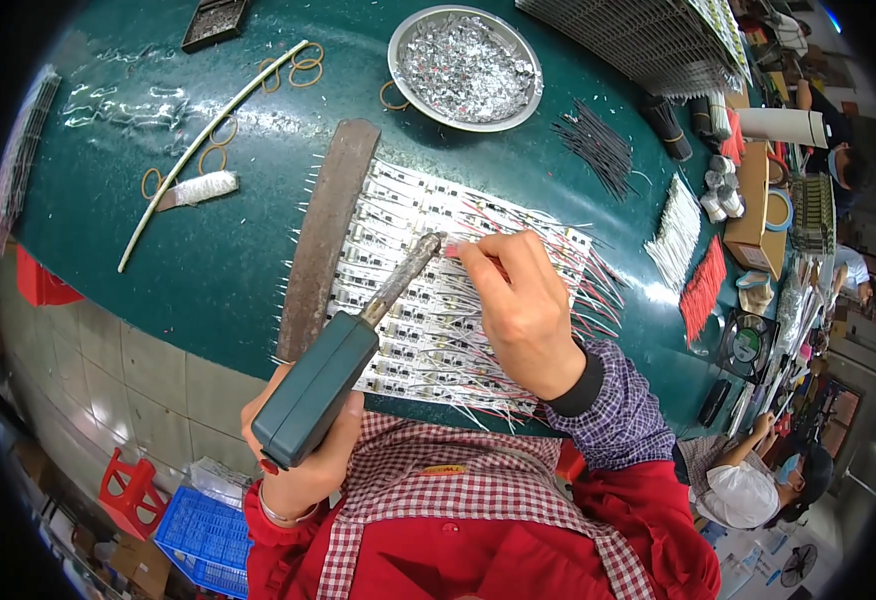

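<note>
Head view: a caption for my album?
Left hand holds a green soldering gun over white circuit boards; right hand pinches red wire.

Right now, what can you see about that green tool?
The green tool has a boxy, plastic-looking body with a small red part at its near end, and a long, stained, metal-looking rod. It sits in the left hand's grip, pointing away and rightward over the white boards. I can't tell whether its tip touches them.
</note>
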Demonstrator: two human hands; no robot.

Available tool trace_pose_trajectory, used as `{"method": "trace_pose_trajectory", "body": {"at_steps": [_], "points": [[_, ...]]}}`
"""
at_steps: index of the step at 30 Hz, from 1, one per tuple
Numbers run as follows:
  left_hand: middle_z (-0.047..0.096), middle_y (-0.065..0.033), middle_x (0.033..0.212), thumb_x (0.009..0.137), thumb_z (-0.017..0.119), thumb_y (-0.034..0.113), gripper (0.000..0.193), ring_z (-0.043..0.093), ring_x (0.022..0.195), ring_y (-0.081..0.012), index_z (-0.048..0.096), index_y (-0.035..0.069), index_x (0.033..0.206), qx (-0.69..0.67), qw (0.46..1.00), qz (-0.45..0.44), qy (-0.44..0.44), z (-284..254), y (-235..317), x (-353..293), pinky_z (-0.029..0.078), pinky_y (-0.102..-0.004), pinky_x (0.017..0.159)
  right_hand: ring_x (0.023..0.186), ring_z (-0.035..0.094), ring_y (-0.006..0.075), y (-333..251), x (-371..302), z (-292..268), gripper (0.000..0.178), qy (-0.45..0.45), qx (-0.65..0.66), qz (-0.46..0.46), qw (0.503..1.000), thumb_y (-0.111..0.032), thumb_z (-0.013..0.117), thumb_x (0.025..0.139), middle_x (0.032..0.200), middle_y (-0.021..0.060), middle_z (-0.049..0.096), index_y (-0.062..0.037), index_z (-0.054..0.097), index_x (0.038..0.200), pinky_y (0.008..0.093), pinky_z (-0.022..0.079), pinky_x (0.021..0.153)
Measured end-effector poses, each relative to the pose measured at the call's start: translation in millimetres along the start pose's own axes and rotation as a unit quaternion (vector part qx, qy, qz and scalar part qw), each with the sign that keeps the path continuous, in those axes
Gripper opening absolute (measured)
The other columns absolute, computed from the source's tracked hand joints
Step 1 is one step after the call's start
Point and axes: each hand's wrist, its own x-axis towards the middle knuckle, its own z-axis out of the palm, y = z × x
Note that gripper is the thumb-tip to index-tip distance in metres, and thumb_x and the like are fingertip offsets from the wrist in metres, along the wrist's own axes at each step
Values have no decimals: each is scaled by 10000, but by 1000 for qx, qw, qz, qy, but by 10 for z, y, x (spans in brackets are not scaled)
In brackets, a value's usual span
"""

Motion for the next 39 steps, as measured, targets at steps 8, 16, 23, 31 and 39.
{"method": "trace_pose_trajectory", "body": {"at_steps": [8,16,23,31,39], "points": [[644,-110,810,755,749,-6,216,617,620,-166,689,-60,955,2,999,-32,8,-25,21,-69,468,-286,537,804,548,250,-11,4,-4,277,3,1,4,1000,43,678,736,917,116,555,58,642,1010,337,474,648],[669,-118,854,760,752,-6,235,637,653,-169,693,-62,980,8,999,-35,19,-60,12,-158,492,-278,568,812,556,266,-43,-102,-22,327,30,25,-15,999,40,660,701,949,129,572,52,632,1027,347,477,648],[684,-138,905,768,740,-15,242,669,713,-185,697,-61,1002,19,998,-53,-22,-77,56,-151,512,-283,616,801,568,264,-57,-143,8,358,15,43,8,999,95,648,677,933,121,589,40,656,1031,351,484,649],[672,-133,884,770,724,-41,191,655,680,-185,692,-64,957,46,997,-1,-55,-60,86,-76,495,-285,585,798,581,265,-78,-128,-10,387,2,47,25,999,137,642,661,917,119,599,31,671,1032,347,497,657],[664,-134,869,760,725,-34,196,655,667,-199,687,-66,950,39,998,-16,-39,-69,95,-104,494,-295,575,819,553,254,-67,-122,-7,323,-7,38,-1,999,73,647,706,953,123,572,56,643,1029,342,485,641]]}}
